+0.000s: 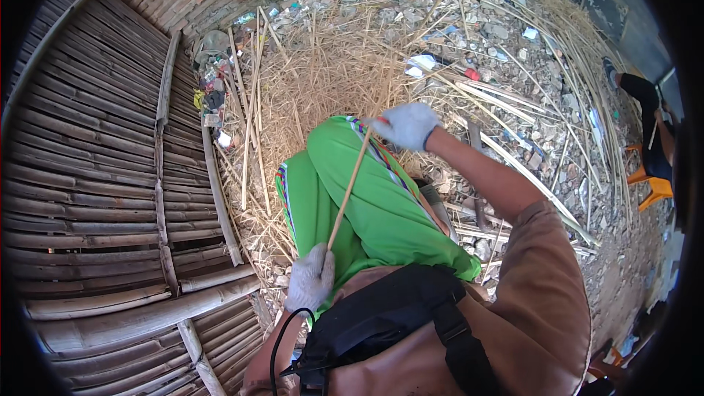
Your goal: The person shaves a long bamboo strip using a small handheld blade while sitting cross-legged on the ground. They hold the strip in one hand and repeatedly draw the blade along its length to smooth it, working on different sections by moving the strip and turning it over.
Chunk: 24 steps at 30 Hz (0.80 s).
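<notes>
A long thin bamboo stick (347, 194) runs slantwise over my green-trousered lap (330, 158). My left hand (311, 279), in a whitish knit glove, is closed around its near end close to my waist. Beyond my knee, my right hand (407, 125), gloved the same way, is closed at the stick's far end. A small orange-red bit shows at its fingers; whether it belongs to a tool, I cannot tell.
Pale shavings (323, 81) heap before my knees. Cut bamboo strips (506, 99) lie on stony, littered ground to the right. A bamboo slat wall (95, 169) stands close on my left. At far right, another person (645, 110) is beside an orange plastic stool (653, 187).
</notes>
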Motion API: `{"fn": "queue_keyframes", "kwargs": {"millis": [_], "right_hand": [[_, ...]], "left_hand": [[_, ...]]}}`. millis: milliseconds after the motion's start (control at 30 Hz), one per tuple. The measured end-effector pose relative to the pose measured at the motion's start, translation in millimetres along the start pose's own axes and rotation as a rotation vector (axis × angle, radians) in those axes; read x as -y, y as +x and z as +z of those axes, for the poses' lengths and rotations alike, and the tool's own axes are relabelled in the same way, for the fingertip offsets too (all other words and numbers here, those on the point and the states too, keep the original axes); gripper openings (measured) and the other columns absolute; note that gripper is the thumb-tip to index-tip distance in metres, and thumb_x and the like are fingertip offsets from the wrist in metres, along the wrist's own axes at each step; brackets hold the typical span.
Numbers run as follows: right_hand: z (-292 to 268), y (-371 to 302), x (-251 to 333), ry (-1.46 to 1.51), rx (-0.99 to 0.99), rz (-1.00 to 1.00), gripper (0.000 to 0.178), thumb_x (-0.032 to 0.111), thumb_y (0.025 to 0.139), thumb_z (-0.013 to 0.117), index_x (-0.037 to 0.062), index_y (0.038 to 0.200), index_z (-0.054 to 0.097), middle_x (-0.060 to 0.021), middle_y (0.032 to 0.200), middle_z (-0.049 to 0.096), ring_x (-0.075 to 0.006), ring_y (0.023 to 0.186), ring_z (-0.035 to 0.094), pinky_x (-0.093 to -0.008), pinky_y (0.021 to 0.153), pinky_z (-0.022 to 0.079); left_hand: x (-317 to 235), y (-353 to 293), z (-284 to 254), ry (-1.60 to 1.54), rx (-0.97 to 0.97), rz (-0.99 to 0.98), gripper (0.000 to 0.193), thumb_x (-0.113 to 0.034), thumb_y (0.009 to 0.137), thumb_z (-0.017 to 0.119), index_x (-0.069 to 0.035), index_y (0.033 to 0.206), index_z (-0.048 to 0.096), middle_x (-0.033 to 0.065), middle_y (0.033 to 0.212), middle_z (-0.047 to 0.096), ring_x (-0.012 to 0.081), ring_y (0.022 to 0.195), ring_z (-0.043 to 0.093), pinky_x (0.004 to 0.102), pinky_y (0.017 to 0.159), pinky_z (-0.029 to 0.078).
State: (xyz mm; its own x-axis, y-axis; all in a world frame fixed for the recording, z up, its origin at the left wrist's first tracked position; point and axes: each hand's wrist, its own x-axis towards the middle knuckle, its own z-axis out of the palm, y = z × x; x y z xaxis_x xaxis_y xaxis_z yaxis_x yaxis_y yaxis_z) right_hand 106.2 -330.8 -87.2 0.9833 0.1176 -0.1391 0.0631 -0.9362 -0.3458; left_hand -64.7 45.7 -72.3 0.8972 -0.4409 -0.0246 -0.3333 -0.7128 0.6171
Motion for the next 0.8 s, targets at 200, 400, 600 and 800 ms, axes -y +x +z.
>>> {"fn": "queue_keyframes", "kwargs": {"millis": [200, 400, 600, 800], "right_hand": [[-23, 54, -111, -0.068, -0.028, 0.177, 0.078, 0.073, 0.111, 0.034, 0.0135, 0.115, 0.084, -0.0242, 0.110, 0.082, -0.0443, 0.105, 0.079, -0.0552, 0.097, 0.061], [-8, 45, -146, 0.162, -0.402, 0.237, 0.082, 0.079, 0.109, 0.033, 0.0157, 0.130, 0.080, -0.0234, 0.121, 0.080, -0.0459, 0.116, 0.075, -0.0554, 0.103, 0.057], [25, -3, -34, 0.298, -0.080, 0.025, 0.080, 0.079, 0.107, 0.039, 0.0114, 0.117, 0.081, -0.0220, 0.107, 0.081, -0.0448, 0.104, 0.077, -0.0545, 0.094, 0.059], [17, -29, 15, 0.205, 0.038, -0.034, 0.079, 0.077, 0.109, 0.037, 0.0113, 0.109, 0.082, -0.0220, 0.101, 0.081, -0.0438, 0.097, 0.078, -0.0548, 0.088, 0.061]], "left_hand": [[13, -62, -18, 0.079, 0.078, -0.080, 0.023, -0.021, 0.114, 0.060, -0.001, 0.121, 0.066, 0.0272, 0.082, 0.068, 0.0461, 0.074, 0.072, 0.0521, 0.066, 0.056], [-8, -50, -22, -0.128, 0.064, -0.229, 0.030, -0.028, 0.118, 0.055, -0.002, 0.126, 0.067, 0.0159, 0.081, 0.073, 0.0286, 0.069, 0.073, 0.0430, 0.065, 0.057], [-10, 16, -4, -0.365, 0.190, -0.325, 0.033, -0.031, 0.118, 0.054, -0.002, 0.125, 0.068, 0.0145, 0.074, 0.070, 0.0303, 0.064, 0.072, 0.0443, 0.062, 0.056], [-20, 84, 11, -0.218, 0.075, -0.101, 0.029, -0.027, 0.116, 0.055, -0.001, 0.118, 0.068, 0.0210, 0.076, 0.069, 0.0405, 0.069, 0.072, 0.0493, 0.067, 0.056]]}}
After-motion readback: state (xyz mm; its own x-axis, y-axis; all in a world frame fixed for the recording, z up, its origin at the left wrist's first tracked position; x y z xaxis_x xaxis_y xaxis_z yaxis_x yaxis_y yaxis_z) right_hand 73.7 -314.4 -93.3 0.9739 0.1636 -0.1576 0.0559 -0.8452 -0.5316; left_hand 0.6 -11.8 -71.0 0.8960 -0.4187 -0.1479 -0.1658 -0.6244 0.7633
